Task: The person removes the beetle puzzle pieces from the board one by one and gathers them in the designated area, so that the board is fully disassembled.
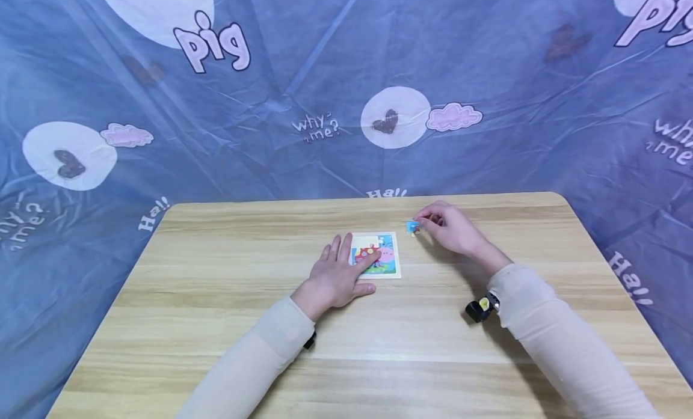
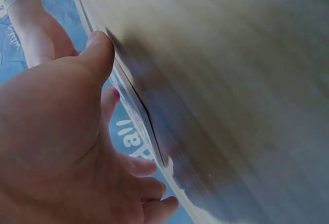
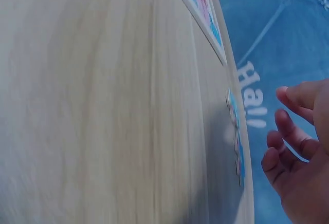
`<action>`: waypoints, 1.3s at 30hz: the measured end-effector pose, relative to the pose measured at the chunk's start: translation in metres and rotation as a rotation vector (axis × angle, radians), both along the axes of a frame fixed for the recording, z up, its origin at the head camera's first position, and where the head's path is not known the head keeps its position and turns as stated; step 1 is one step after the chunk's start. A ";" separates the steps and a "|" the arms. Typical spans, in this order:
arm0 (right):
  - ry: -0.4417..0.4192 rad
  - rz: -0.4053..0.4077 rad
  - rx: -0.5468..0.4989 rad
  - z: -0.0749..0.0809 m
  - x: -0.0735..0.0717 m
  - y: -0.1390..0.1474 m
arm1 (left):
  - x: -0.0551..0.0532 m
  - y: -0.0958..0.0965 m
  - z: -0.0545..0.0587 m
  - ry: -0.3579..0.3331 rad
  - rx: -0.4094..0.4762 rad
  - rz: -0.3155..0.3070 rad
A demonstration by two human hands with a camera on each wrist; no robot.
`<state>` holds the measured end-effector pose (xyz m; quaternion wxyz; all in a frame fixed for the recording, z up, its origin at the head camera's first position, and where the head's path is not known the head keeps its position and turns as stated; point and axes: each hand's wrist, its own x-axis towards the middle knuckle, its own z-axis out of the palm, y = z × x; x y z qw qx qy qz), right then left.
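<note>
A small jigsaw puzzle board [image 1: 399, 266] with a pale frame lies on the table, showing a pink cartoon pig, red with spots and green. Its upper left part is bare and pale. My left hand [image 1: 337, 278] rests over the board's left side, fingers spread, the index finger across the picture. To the board's upper right lie blue puzzle pieces [image 1: 411, 226], seen edge-on flat on the wood in the right wrist view. Fingertips of my right hand [image 1: 453, 229] are close over them, loosely bent; in the right wrist view nothing shows between them.
The wooden table [image 1: 271, 238] runs back to a blue printed cloth [image 1: 303, 106] that hangs behind and at both sides. A black wrist camera [image 1: 479, 309] sticks out below the right sleeve.
</note>
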<state>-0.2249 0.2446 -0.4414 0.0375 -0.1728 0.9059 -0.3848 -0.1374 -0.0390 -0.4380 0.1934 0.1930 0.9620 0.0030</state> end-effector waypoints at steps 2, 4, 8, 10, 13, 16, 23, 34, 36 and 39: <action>-0.003 0.018 -0.001 0.000 0.002 -0.006 | 0.000 0.000 0.000 -0.002 0.000 0.001; -0.007 0.043 -0.004 0.000 0.004 -0.011 | 0.000 0.001 0.000 0.000 0.001 -0.001; -0.023 0.103 -0.010 -0.002 0.006 -0.022 | -0.001 0.002 -0.001 0.005 -0.010 -0.005; -0.021 0.124 -0.001 -0.003 0.006 -0.027 | -0.001 0.002 0.000 0.000 -0.012 -0.001; -0.014 0.145 0.009 -0.004 0.006 -0.034 | -0.002 0.003 0.001 -0.010 -0.008 0.004; -0.020 0.162 0.014 -0.008 0.005 -0.042 | -0.003 0.004 0.002 -0.020 -0.016 0.004; -0.004 0.209 0.046 -0.016 0.003 -0.059 | -0.004 0.005 0.003 -0.041 -0.038 0.008; -0.012 0.219 0.065 -0.019 0.004 -0.069 | -0.001 0.004 0.001 -0.077 -0.011 0.033; -0.010 0.216 0.072 -0.021 0.003 -0.069 | 0.000 0.004 0.001 -0.077 -0.010 0.032; -0.008 0.206 0.081 -0.022 0.004 -0.070 | 0.000 0.004 0.001 -0.074 -0.013 0.027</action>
